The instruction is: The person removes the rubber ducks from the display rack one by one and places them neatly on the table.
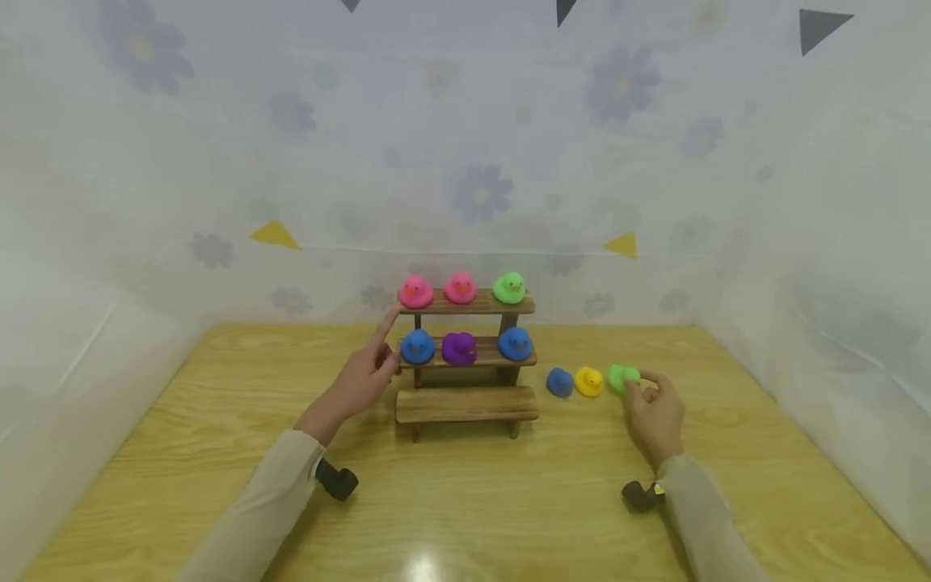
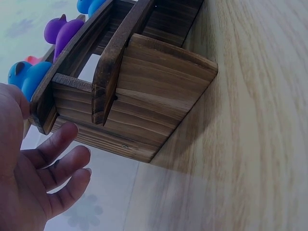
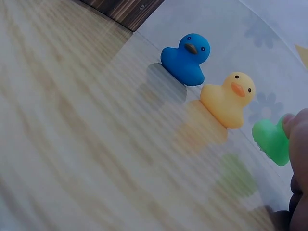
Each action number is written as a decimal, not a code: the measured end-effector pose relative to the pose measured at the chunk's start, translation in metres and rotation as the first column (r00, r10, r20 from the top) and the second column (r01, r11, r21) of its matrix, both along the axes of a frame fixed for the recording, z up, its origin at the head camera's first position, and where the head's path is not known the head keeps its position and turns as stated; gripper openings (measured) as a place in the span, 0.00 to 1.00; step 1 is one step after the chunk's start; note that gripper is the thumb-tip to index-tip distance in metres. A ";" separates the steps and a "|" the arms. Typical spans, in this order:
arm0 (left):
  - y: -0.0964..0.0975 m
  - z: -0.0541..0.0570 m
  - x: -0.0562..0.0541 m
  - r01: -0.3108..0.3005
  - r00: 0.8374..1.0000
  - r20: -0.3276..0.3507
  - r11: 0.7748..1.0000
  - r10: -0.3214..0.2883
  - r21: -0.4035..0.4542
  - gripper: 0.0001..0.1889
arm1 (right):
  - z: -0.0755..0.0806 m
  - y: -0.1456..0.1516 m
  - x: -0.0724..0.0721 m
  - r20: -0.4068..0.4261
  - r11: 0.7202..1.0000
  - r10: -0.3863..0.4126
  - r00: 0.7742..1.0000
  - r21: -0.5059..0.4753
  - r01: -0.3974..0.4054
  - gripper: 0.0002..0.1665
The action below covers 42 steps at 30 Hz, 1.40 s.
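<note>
My right hand (image 1: 658,416) pinches a green rubber duck (image 1: 621,377) between thumb and fingers; in the right wrist view this green duck (image 3: 272,140) hangs slightly above the tabletop. Beside it on the table sit a yellow duck (image 1: 588,381) and a blue duck (image 1: 559,382). At the left side of a three-step wooden stand (image 1: 466,404), my left hand (image 1: 361,380) reaches its index finger up to the top step's end. Its other fingers are loosely bent, holding nothing. Whether the left thumb touches the middle step is unclear.
Two pink ducks (image 1: 416,293) and a green duck (image 1: 509,288) sit on the top step. A purple duck (image 1: 459,349) stands between two blue ducks (image 1: 515,344) on the middle step. Behind the wooden table (image 1: 465,501) hangs a flowered white sheet (image 1: 393,121).
</note>
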<state>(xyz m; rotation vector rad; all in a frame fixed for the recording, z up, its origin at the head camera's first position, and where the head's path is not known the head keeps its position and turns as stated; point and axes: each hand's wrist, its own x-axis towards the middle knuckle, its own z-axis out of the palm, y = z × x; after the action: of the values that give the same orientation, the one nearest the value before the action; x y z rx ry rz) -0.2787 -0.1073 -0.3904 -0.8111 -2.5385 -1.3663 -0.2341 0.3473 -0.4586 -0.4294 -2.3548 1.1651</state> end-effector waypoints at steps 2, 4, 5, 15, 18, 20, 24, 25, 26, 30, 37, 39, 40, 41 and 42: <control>0.000 0.000 0.000 0.003 1.000 -0.002 1.000 -0.003 0.003 0.36 | 0.000 0.000 -0.001 0.007 1.000 0.002 1.000 0.007 -0.002 0.23; 0.000 -0.001 0.000 0.007 1.000 -0.002 1.000 -0.007 0.007 0.36 | 0.000 0.001 -0.001 0.017 1.000 0.010 1.000 0.017 -0.010 0.22; 0.000 -0.001 0.000 0.008 1.000 -0.001 1.000 -0.008 0.009 0.36 | 0.000 0.001 -0.002 0.021 1.000 0.014 1.000 0.025 -0.015 0.22; 0.000 0.000 0.000 0.009 1.000 0.011 1.000 -0.010 0.014 0.37 | 0.003 0.000 0.000 0.069 0.998 0.046 0.997 0.036 -0.049 0.24; 0.000 0.002 0.001 0.007 1.000 0.018 1.000 -0.007 0.012 0.37 | 0.005 0.000 0.001 0.084 0.997 0.062 0.995 0.040 -0.066 0.24; 0.001 0.002 0.001 0.007 1.000 0.023 1.000 -0.007 0.013 0.37 | 0.006 0.000 0.001 0.081 0.996 0.064 0.995 0.049 -0.069 0.24; 0.000 0.002 0.001 0.008 1.000 0.020 1.000 -0.009 0.016 0.37 | 0.006 0.000 0.001 0.077 0.997 0.064 0.995 0.033 -0.067 0.26; 0.000 0.002 0.000 0.010 1.000 0.018 1.000 -0.011 0.017 0.37 | 0.006 0.000 0.001 0.076 0.998 0.057 0.995 0.026 -0.059 0.27; 0.000 0.002 0.000 0.012 1.000 0.015 1.000 -0.013 0.018 0.37 | 0.005 0.000 0.001 0.077 0.998 0.054 0.996 0.017 -0.056 0.28; 0.000 0.001 0.000 0.016 1.000 0.011 1.000 -0.017 0.018 0.37 | 0.004 0.001 0.002 0.065 0.999 0.042 0.997 -0.021 -0.041 0.29; -0.001 -0.001 -0.001 0.012 1.000 0.006 1.000 -0.013 0.012 0.37 | 0.003 0.000 0.003 0.032 0.998 0.028 0.999 -0.051 -0.026 0.26; -0.001 -0.001 -0.001 0.014 1.000 0.008 1.000 -0.014 0.011 0.37 | 0.003 0.000 0.003 0.025 0.998 0.030 0.999 -0.057 -0.028 0.25; -0.001 -0.001 -0.001 0.014 1.000 0.006 1.000 -0.014 0.012 0.37 | 0.004 -0.001 0.004 0.021 0.997 0.029 0.999 -0.067 -0.028 0.25; -0.001 -0.001 -0.001 0.014 1.000 0.003 1.000 -0.014 0.011 0.37 | 0.004 -0.001 0.004 0.017 0.997 0.028 0.999 -0.078 -0.027 0.25; -0.001 0.000 -0.001 0.015 1.000 0.003 1.000 -0.015 0.012 0.37 | 0.005 -0.002 0.005 0.015 0.995 0.027 1.000 -0.095 -0.025 0.25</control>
<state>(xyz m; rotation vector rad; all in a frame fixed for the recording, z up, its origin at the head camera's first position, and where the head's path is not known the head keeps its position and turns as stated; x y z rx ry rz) -0.2796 -0.1079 -0.3908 -0.8284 -2.5291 -1.3875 -0.2295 0.3455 -0.4536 -0.4437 -2.3325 1.2943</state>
